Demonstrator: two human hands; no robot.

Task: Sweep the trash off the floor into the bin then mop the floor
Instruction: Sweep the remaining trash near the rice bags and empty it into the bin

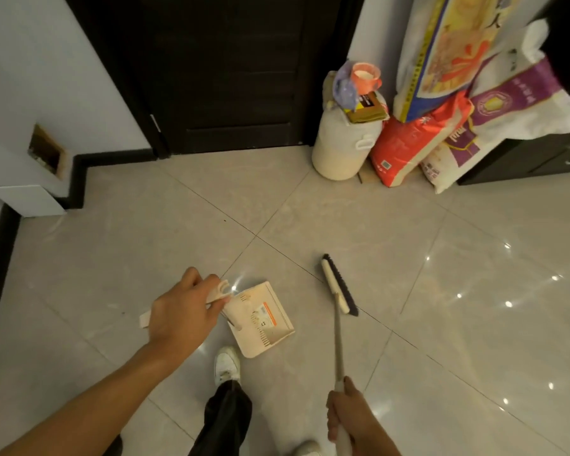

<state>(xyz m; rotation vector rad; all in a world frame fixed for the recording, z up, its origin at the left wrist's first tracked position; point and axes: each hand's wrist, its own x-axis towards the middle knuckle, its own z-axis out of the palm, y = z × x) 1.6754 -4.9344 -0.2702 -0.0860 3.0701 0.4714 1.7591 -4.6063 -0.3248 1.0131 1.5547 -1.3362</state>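
Dustpan [272,299] in L hand [181,312] — orange label [269,315], txt unreadable.

Open tiled floor [408,225] lies ahead of the dustpan [264,319] and broom head [339,284]. A white jar [343,149] and stacked sacks [441,126] crowd the far right corner.

glossy tiled floor [343,225], dark door [231,67], white wall [30,60]
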